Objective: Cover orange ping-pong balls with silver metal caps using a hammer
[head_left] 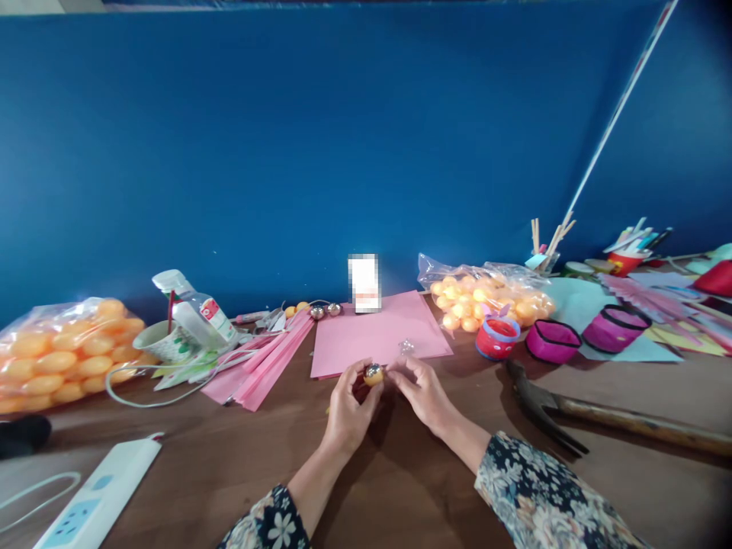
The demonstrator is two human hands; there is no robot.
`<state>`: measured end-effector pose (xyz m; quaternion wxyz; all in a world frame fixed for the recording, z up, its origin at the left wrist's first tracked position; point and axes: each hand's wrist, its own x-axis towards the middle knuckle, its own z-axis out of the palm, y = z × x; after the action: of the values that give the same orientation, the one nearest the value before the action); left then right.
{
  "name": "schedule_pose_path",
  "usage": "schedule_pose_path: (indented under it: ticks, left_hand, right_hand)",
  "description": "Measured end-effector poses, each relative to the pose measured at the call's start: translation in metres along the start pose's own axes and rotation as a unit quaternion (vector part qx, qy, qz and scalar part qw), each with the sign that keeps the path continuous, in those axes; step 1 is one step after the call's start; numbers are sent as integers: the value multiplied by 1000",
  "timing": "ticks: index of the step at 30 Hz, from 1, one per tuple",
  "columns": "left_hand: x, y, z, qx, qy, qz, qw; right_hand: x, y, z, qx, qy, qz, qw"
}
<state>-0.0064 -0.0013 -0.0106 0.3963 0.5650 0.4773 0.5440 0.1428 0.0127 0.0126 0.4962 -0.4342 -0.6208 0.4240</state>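
Your left hand (351, 404) pinches shiny gold ball (374, 374) near front edge of pink paper (360, 339); your right hand (425, 391), fingers narrowed just beside ball, shows no clear grip. Slick, round surface could slip from loose pinch, roll away.

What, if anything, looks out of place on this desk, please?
The hammer stands out: it lies to the right of the right hand, a heavy-looking tool among pink paper and bagged orange balls. At the left, the bottle appears tilted beside the patterned cup. I see no clear spill or damage.
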Motion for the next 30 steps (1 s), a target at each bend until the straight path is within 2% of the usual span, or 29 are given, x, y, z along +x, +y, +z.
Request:
schedule_pose_path:
  ticks: [5,10,18,30]
  left_hand:
    - [1,2,-1,27,19,25,999]
    - [0,6,-2,50,9,25,998]
    - [0,8,-2,32,19,18,999]
    - [-1,7,-2,30,27,31,999]
  right_hand:
    - [-1,-1,1,29,5,17,999]
    - [-3,-3,2,45,2,30,999]
    - [-4,0,4,66,-12,53,996]
    - [-4,6,4,52,-35,43,997]
